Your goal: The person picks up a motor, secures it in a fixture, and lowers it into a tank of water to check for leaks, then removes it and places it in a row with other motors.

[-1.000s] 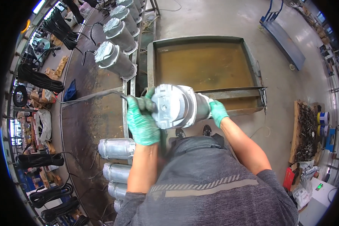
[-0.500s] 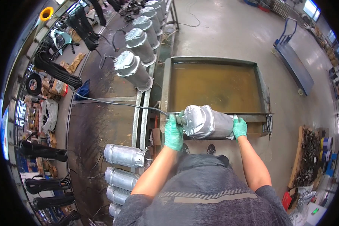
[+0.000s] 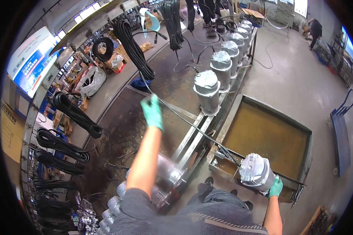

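My right hand, in a green glove, grips the lower end of a silver cylindrical motor. That motor leans over the near rim of a metal tank of brownish water. From its wrapped top a black cable runs up and left across the workbench. My left hand, also gloved in green, is raised over the bench beside this cable. Its fingers look stretched out and apart, though motion blurs them; whether they touch the cable is unclear.
Several silver motors stand in a row along the bench edge; others lie beside my left arm. Bundled black cables hang along the far side. A blue trolley stands at right, and a person bends over far back.
My left hand has let go of the motor's top end and moved left over the bench. My right hand still holds the motor. The view has turned left.
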Demonstrator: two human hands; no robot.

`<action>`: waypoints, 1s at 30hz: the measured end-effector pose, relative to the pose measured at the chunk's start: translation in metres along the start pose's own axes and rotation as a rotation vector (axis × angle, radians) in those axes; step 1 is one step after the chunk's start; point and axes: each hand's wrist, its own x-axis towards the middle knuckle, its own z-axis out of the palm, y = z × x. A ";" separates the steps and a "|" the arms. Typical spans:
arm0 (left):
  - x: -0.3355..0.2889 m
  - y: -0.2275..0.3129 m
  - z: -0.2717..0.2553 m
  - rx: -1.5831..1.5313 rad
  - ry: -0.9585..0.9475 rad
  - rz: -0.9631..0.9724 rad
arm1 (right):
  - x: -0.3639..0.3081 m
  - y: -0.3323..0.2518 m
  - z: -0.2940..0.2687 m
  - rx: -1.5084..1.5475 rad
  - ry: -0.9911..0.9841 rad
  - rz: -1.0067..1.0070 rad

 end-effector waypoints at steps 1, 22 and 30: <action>0.066 -0.004 -0.018 0.001 0.160 0.137 | 0.000 -0.001 0.008 0.049 -0.023 0.003; 0.144 0.121 0.008 0.471 -0.021 0.643 | 0.011 0.021 0.004 -0.033 0.025 -0.053; 0.003 0.087 -0.026 -0.018 -0.379 0.118 | 0.014 0.024 0.007 0.028 0.018 -0.037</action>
